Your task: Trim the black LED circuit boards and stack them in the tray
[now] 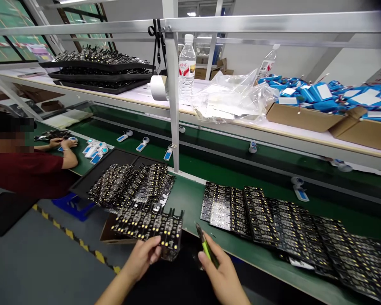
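Observation:
My left hand [146, 254] grips the lower edge of a black circuit board panel [149, 222] with rows of yellow-white dots, thumb on top. The panel is tilted over the table's front edge. In my right hand [220, 267] is a pair of pliers [206, 245] with yellow-green and dark handles, jaws pointing up and left, apart from the panel. Behind the held panel, a heap of circuit boards [127, 182] lies on a black tray [85, 176]. Overlapping stacks of board panels [260, 216] run along the green table [190, 203] to my right.
A metal post [173, 101] rises behind the table. Blue-and-white devices [142, 144] lie along the green conveyor belt [203, 156]. The shelf above carries stacked trays [98, 72], a water bottle [186, 63] and boxed blue battery packs [324, 93]. A co-worker [28, 169] sits at left.

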`<action>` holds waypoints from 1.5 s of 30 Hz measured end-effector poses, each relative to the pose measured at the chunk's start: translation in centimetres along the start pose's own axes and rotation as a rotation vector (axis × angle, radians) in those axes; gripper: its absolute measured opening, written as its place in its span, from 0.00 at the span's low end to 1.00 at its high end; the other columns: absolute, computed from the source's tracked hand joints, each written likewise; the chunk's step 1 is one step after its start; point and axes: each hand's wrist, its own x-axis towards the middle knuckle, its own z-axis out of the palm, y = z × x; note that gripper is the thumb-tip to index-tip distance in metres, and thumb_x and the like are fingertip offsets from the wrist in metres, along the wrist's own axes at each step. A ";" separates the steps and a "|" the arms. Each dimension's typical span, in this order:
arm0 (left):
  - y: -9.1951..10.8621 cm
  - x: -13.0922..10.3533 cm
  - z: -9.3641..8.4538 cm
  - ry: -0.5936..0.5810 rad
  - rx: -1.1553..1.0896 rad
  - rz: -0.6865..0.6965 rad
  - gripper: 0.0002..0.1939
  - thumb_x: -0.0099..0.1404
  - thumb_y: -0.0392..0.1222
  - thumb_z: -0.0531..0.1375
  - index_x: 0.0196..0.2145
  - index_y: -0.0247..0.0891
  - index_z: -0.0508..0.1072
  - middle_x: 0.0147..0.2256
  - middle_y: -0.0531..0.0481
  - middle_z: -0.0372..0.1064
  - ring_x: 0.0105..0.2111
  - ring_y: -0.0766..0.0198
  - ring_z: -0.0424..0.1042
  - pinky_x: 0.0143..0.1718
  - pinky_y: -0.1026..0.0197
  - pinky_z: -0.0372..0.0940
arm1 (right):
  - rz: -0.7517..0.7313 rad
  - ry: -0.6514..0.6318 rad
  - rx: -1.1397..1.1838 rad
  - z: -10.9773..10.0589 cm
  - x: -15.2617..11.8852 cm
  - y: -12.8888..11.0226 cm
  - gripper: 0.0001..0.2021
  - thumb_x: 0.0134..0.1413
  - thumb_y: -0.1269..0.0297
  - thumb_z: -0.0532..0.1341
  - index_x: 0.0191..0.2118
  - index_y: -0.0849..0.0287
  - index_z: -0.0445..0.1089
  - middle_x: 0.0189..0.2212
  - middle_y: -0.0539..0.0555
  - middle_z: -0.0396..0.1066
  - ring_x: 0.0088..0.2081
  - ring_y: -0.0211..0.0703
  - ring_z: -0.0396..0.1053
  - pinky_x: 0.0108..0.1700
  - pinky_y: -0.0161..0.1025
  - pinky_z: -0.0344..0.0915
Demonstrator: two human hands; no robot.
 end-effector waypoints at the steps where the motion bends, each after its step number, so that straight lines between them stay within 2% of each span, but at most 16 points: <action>1: -0.1 -0.2 1.3 -0.049 0.043 0.010 0.24 0.60 0.56 0.61 0.16 0.36 0.70 0.13 0.55 0.61 0.17 0.69 0.58 0.23 0.63 0.56 | -0.008 0.006 0.014 0.3 0.2 -1.0 0.24 0.59 0.53 0.58 0.59 0.55 0.65 0.54 0.57 0.70 0.53 0.49 0.68 0.53 0.42 0.68; 4: 0.5 -1.1 4.2 -0.164 0.181 0.031 0.25 0.65 0.59 0.55 0.23 0.35 0.75 0.18 0.51 0.69 0.23 0.64 0.66 0.33 0.61 0.62 | -0.024 0.015 -0.037 0.9 0.8 -2.7 0.26 0.60 0.54 0.57 0.62 0.53 0.59 0.57 0.58 0.66 0.57 0.50 0.65 0.53 0.41 0.68; 7: 1.2 -1.7 5.3 -0.205 0.219 0.028 0.27 0.64 0.62 0.54 0.28 0.36 0.76 0.23 0.48 0.73 0.28 0.61 0.70 0.37 0.60 0.64 | -0.041 0.069 -0.109 0.9 1.1 -3.1 0.27 0.61 0.54 0.56 0.64 0.53 0.55 0.56 0.59 0.65 0.56 0.50 0.65 0.52 0.40 0.69; 11: 1.1 -1.7 5.3 -0.192 0.188 0.036 0.27 0.62 0.64 0.54 0.28 0.36 0.76 0.24 0.48 0.74 0.28 0.61 0.70 0.37 0.59 0.64 | -0.058 0.124 -0.142 0.4 1.3 -2.8 0.27 0.61 0.54 0.56 0.64 0.53 0.55 0.55 0.59 0.67 0.56 0.50 0.65 0.53 0.41 0.68; 17: 0.7 -1.4 5.1 -0.254 0.164 0.034 0.27 0.63 0.63 0.53 0.27 0.36 0.76 0.23 0.48 0.73 0.28 0.61 0.70 0.38 0.59 0.64 | -0.114 0.018 -0.092 -0.8 1.6 -2.7 0.23 0.62 0.56 0.56 0.60 0.54 0.63 0.55 0.58 0.69 0.57 0.50 0.66 0.57 0.43 0.65; 22: 0.8 -1.4 5.4 -0.241 0.238 -0.018 0.28 0.61 0.66 0.54 0.29 0.37 0.77 0.25 0.48 0.75 0.30 0.59 0.71 0.41 0.58 0.65 | -0.067 0.190 -0.420 -0.8 1.1 -2.6 0.26 0.60 0.51 0.56 0.62 0.53 0.60 0.45 0.60 0.74 0.42 0.52 0.74 0.41 0.42 0.74; 25: 0.6 -1.5 5.8 -0.190 0.158 0.010 0.29 0.60 0.67 0.54 0.28 0.36 0.77 0.25 0.47 0.75 0.29 0.58 0.71 0.39 0.57 0.66 | -0.138 0.092 -0.308 -0.4 0.8 -1.8 0.24 0.62 0.54 0.54 0.62 0.53 0.60 0.49 0.59 0.72 0.47 0.49 0.73 0.47 0.39 0.72; 27: 0.5 -1.5 6.1 -0.169 0.119 0.018 0.29 0.59 0.67 0.55 0.28 0.36 0.77 0.25 0.46 0.75 0.29 0.58 0.71 0.38 0.57 0.66 | -0.153 0.041 -0.308 0.0 0.5 -1.1 0.24 0.62 0.55 0.54 0.62 0.53 0.60 0.48 0.58 0.73 0.47 0.48 0.73 0.47 0.39 0.71; 31: -0.1 -1.3 6.3 -0.122 0.087 -0.015 0.29 0.57 0.68 0.57 0.27 0.36 0.77 0.24 0.46 0.74 0.29 0.59 0.71 0.37 0.57 0.66 | -0.056 0.133 -0.538 0.8 0.0 -0.1 0.28 0.61 0.51 0.54 0.64 0.53 0.56 0.39 0.60 0.74 0.37 0.52 0.74 0.37 0.44 0.74; 32: -0.3 -1.2 6.2 -0.107 0.065 -0.017 0.29 0.57 0.67 0.58 0.27 0.35 0.77 0.24 0.46 0.74 0.28 0.59 0.71 0.37 0.57 0.66 | -0.058 0.103 -0.500 0.7 0.0 0.0 0.28 0.60 0.52 0.55 0.64 0.53 0.56 0.41 0.60 0.74 0.39 0.52 0.75 0.39 0.43 0.74; 35: -1.0 -0.8 5.9 -0.058 -0.012 0.000 0.27 0.59 0.65 0.58 0.27 0.35 0.77 0.24 0.46 0.75 0.28 0.59 0.71 0.36 0.57 0.65 | -0.114 -0.103 -0.222 0.2 0.2 0.5 0.25 0.62 0.55 0.55 0.63 0.55 0.58 0.53 0.58 0.70 0.53 0.48 0.69 0.53 0.40 0.69; 37: -1.5 -0.5 6.0 -0.025 -0.031 0.011 0.27 0.59 0.65 0.57 0.27 0.35 0.77 0.24 0.45 0.75 0.28 0.59 0.71 0.35 0.57 0.65 | -0.156 -0.149 -0.205 0.1 0.3 1.5 0.24 0.62 0.56 0.55 0.61 0.55 0.61 0.55 0.57 0.69 0.55 0.48 0.68 0.55 0.40 0.67; 38: -1.7 -0.4 6.1 -0.010 -0.033 0.006 0.28 0.58 0.66 0.57 0.27 0.35 0.77 0.24 0.44 0.75 0.28 0.59 0.71 0.36 0.56 0.65 | -0.167 -0.123 -0.290 0.2 0.3 2.3 0.24 0.61 0.55 0.54 0.61 0.55 0.61 0.53 0.58 0.71 0.52 0.50 0.71 0.52 0.41 0.70; 40: -2.1 -0.1 6.4 0.029 -0.027 -0.012 0.30 0.55 0.69 0.58 0.26 0.35 0.77 0.24 0.43 0.75 0.28 0.58 0.71 0.36 0.56 0.65 | -0.183 -0.047 -0.558 0.8 0.1 4.2 0.25 0.61 0.54 0.53 0.62 0.54 0.60 0.44 0.61 0.75 0.38 0.51 0.77 0.39 0.42 0.75; 42: -2.4 0.3 6.4 0.069 0.009 -0.009 0.31 0.54 0.71 0.57 0.26 0.36 0.76 0.24 0.43 0.74 0.28 0.57 0.71 0.37 0.55 0.66 | -0.188 -0.028 -0.803 1.6 0.0 6.4 0.25 0.61 0.57 0.51 0.62 0.55 0.61 0.34 0.61 0.75 0.25 0.49 0.74 0.27 0.43 0.73; 45: -2.1 0.9 4.9 0.107 0.223 0.016 0.30 0.59 0.69 0.52 0.25 0.38 0.76 0.23 0.45 0.74 0.30 0.54 0.72 0.41 0.52 0.66 | -0.189 -0.074 -0.972 2.5 -0.2 9.1 0.24 0.56 0.64 0.53 0.59 0.54 0.65 0.33 0.62 0.75 0.22 0.49 0.73 0.26 0.45 0.70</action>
